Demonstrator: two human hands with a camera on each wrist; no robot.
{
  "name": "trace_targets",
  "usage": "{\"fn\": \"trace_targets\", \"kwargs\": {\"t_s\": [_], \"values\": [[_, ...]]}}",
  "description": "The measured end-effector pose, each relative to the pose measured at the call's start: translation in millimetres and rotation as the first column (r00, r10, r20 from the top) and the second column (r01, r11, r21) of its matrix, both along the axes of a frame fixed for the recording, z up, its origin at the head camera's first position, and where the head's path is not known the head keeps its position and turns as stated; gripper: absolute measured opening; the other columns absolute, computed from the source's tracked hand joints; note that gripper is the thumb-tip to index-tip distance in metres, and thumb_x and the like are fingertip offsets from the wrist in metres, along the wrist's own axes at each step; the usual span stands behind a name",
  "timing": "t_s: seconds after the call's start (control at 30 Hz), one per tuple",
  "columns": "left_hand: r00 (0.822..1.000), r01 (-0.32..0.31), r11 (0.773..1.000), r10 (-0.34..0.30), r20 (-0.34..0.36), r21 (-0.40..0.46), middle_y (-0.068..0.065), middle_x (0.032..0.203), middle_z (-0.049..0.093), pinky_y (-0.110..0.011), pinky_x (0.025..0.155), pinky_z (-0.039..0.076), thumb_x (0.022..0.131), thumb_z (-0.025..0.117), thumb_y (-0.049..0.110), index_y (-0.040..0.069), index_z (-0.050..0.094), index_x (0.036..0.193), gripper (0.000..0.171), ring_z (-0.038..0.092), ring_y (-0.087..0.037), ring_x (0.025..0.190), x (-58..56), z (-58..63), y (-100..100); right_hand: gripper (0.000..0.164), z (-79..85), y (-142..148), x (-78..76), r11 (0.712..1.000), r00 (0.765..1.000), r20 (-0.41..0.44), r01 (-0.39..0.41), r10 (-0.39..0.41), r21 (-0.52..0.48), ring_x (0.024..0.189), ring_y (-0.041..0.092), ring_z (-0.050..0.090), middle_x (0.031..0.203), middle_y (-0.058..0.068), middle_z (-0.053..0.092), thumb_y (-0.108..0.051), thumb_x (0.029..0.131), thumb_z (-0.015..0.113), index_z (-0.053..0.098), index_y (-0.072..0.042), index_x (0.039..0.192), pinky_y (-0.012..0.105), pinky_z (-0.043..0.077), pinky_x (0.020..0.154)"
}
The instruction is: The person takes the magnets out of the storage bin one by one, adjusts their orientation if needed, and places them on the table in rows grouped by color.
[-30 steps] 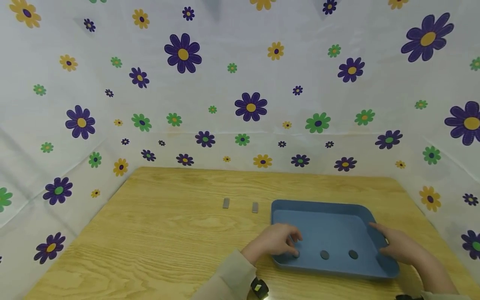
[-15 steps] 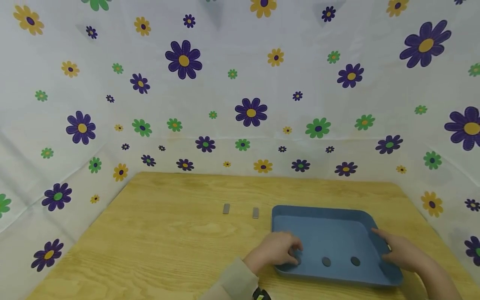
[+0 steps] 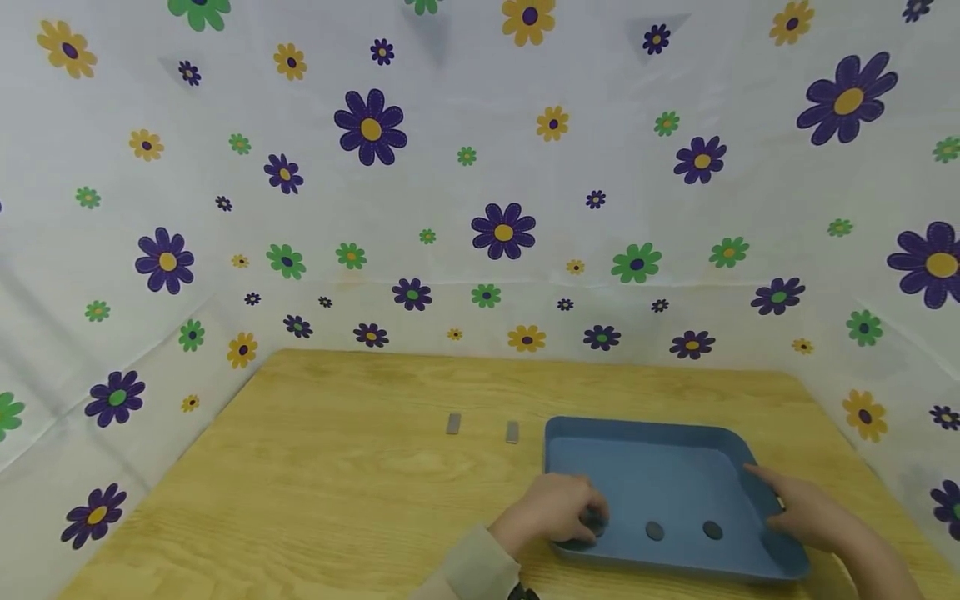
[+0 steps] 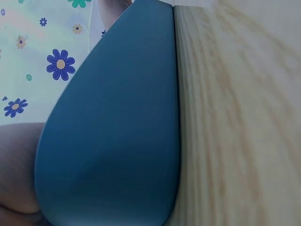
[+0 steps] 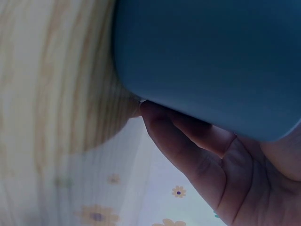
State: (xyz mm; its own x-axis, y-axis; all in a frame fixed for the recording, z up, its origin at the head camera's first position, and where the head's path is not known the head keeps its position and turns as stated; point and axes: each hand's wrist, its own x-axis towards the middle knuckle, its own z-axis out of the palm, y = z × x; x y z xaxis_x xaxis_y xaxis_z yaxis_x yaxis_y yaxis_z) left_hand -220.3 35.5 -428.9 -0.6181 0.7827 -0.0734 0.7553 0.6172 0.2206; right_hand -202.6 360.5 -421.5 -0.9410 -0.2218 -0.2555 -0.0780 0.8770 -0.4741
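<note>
The left hand (image 3: 558, 507) reaches over the tray's left edge, thumb and fingers curled in a narrow pinch about a dark disc (image 3: 597, 528) near the tray's near left corner; whether that disc bears on the tray floor or sits just above it, I cannot tell. Something so flat is best handled, I judge, with the fingertips low on its rim, moved straight up or down rather than slid, and with the wrist clear of the tray's left edge so the tray does not tip. The right hand (image 3: 813, 508) grips the blue tray (image 3: 660, 467) by its right edge, and a light, even hold there should be enough to steady it. Farther out, a middle disc (image 3: 655, 531) and a right disc (image 3: 712, 530) lie apart along the tray's near edge. Beyond the tray's left edge, toward its far corner, two grey bars (image 3: 512, 432) lie apart on the wooden table (image 3: 337, 467). Only the head view shows the discs and bars. The left wrist view adds the tray's base lying flat along the tabletop; the right wrist view adds the right hand's fingers against the outer wall, hidden from above.
</note>
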Motion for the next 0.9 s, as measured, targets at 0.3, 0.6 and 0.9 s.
{"fn": "trace_targets", "kwargs": {"t_s": [0.3, 0.6, 0.9], "values": [[1.000, -0.015, 1.000, 0.015, -0.026, -0.010, 0.020, 0.086, 0.052, -0.012, 0.056, 0.034, 0.073, 0.071, 0.034, 0.035, 0.066, 0.094, 0.022, 0.047, 0.008, 0.069, 2.2, -3.8, 0.8, 0.066, -0.6, -0.7, 0.3, 1.000, 1.000, 0.016, 0.014, -0.014, -0.018, 0.095, 0.046, 0.050, 0.113, 0.043, 0.039, 0.007, 0.066, 0.061, 0.033, 0.018, 0.124, 0.035, 0.043, 0.062], [0.999, -0.027, 1.000, 0.027, -0.030, -0.009, 0.019, 0.083, 0.051, -0.013, 0.057, 0.035, 0.072, 0.072, 0.033, 0.032, 0.066, 0.091, 0.020, 0.046, 0.006, 0.068, 2.5, -3.6, 0.5, 0.065, -0.1, -2.4, 1.2, 1.000, 1.000, 0.021, 0.019, -0.019, -0.014, 0.096, 0.046, 0.049, 0.114, 0.043, 0.038, 0.007, 0.067, 0.061, 0.033, 0.017, 0.124, 0.037, 0.044, 0.064], [0.997, -0.052, 0.999, 0.052, -0.063, -0.001, 0.019, 0.078, 0.054, -0.013, 0.055, 0.036, 0.070, 0.074, 0.033, 0.029, 0.067, 0.084, 0.016, 0.046, 0.005, 0.065, 2.3, -4.5, 2.3, 0.065, 0.3, -3.9, 1.7, 0.999, 0.999, 0.030, 0.027, -0.027, -0.016, 0.098, 0.050, 0.046, 0.115, 0.044, 0.036, 0.008, 0.067, 0.062, 0.032, 0.017, 0.125, 0.040, 0.045, 0.067]]}}
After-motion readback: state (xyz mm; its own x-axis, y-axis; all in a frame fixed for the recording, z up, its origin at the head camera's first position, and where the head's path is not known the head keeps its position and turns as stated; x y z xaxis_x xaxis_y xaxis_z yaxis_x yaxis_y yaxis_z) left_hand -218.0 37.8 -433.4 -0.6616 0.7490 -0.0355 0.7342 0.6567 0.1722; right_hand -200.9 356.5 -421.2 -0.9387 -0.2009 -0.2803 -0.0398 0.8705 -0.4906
